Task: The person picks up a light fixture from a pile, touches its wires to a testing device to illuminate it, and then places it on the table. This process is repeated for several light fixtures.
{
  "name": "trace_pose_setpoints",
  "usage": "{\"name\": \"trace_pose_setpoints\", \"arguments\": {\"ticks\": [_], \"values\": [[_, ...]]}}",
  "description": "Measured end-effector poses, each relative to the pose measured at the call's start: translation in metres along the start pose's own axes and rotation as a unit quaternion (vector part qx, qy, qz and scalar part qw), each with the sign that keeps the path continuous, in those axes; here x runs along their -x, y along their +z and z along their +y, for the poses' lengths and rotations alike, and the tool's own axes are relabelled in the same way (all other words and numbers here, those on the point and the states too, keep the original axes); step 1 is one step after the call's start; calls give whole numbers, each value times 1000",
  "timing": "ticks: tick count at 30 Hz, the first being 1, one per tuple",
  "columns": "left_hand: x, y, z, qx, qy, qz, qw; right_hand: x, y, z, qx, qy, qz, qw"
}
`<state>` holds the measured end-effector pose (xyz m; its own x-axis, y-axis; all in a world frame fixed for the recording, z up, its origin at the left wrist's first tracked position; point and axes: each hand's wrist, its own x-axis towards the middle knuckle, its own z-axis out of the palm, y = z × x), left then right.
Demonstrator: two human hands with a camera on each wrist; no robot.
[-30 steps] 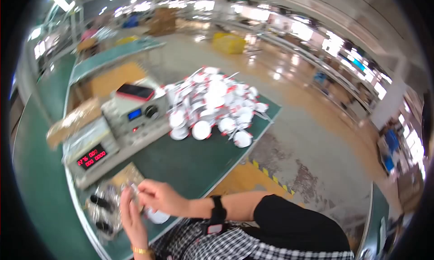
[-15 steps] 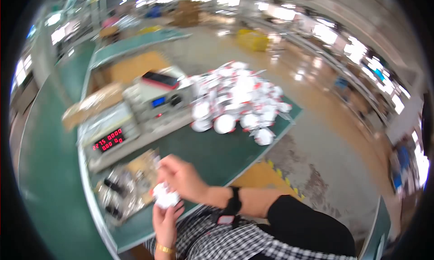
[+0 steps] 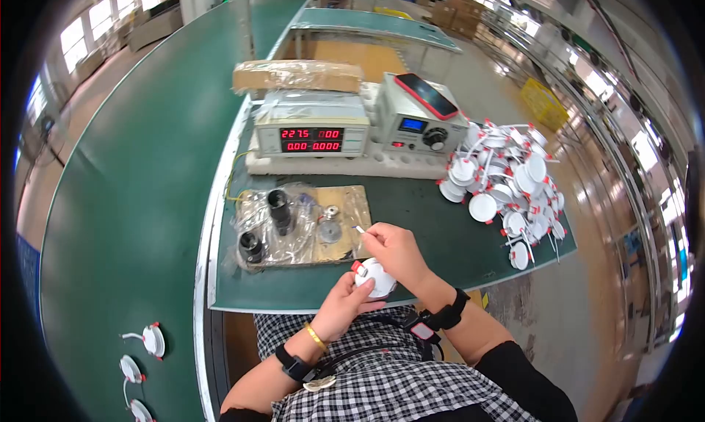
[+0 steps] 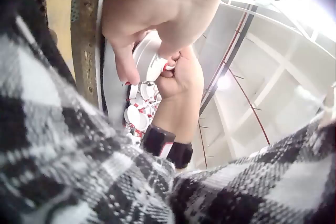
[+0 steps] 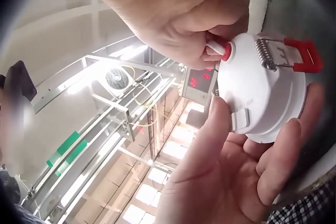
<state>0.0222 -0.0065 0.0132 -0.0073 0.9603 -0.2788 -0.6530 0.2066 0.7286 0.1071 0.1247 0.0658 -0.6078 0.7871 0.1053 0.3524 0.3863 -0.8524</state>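
Note:
My left hand holds a round white downlight near the bench's front edge, its thumb on the housing. In the right wrist view, the downlight's ribbed white housing carries a coiled spring and a red clip. My right hand pinches the downlight's short white cable, whose tip pokes out past the fingers. Just beyond the hands is a cardboard-backed board with a round metal piece and two black cylinders under clear plastic film.
Behind the board stand a meter with red digits and a grey box with a blue screen, a phone on top. Many downlights are heaped at right. Several more lie on the green surface at left.
The head view has swung left, bringing the left green surface and its downlights into sight. My hands have moved from over the board to its near right corner, with the downlight in the left.

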Motion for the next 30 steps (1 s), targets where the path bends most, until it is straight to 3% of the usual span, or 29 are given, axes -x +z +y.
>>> {"name": "trace_pose_setpoints", "arguments": {"ticks": [5,20,30], "values": [[-7,1,5,92,-35,-36,994,-29,8,17,80,1,-74,994],[-8,-14,0,219,-32,-34,975,-48,31,23,181,-3,-57,982],[-10,-11,-4,213,-13,-25,977,-46,29,16,200,9,-66,978]]}}
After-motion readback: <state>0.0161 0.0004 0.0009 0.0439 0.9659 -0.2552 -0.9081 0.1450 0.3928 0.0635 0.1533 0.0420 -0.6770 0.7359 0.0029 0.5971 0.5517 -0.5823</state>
